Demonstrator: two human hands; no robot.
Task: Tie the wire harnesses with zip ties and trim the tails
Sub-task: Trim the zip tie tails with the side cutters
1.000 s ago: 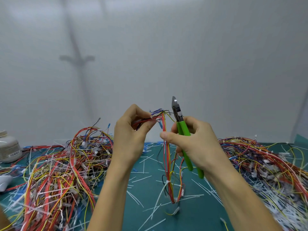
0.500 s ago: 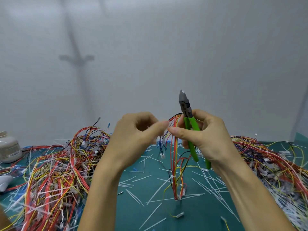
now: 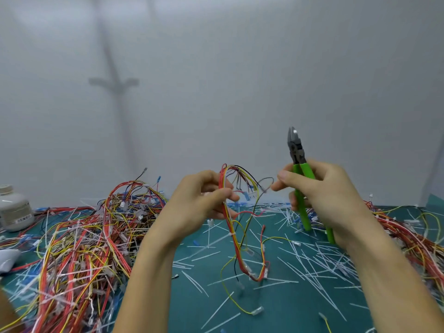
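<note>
My left hand [image 3: 204, 200] pinches a red, orange and yellow wire harness [image 3: 236, 239] near its top, above the green mat. The harness arches over to the right, and its lower loop hangs down to the mat. My right hand [image 3: 322, 195] grips green-handled cutters [image 3: 301, 186] with the jaws pointing up. Its thumb and forefinger also pinch a thin strand at the arch's right end; whether that is a wire or a zip tie I cannot tell. A white zip tie [image 3: 230, 234] sits on the harness below my left hand.
A large tangle of harnesses [image 3: 79, 248] covers the left of the mat and another heap [image 3: 408, 236] lies at the right. Several cut white zip-tie tails [image 3: 310, 258] litter the mat [image 3: 206, 308]. A white jar [image 3: 14, 210] stands far left. A white wall rises behind.
My hands have moved apart, the right one going right with the cutters. The harness top, bunched between both hands before, now spreads into an open arch.
</note>
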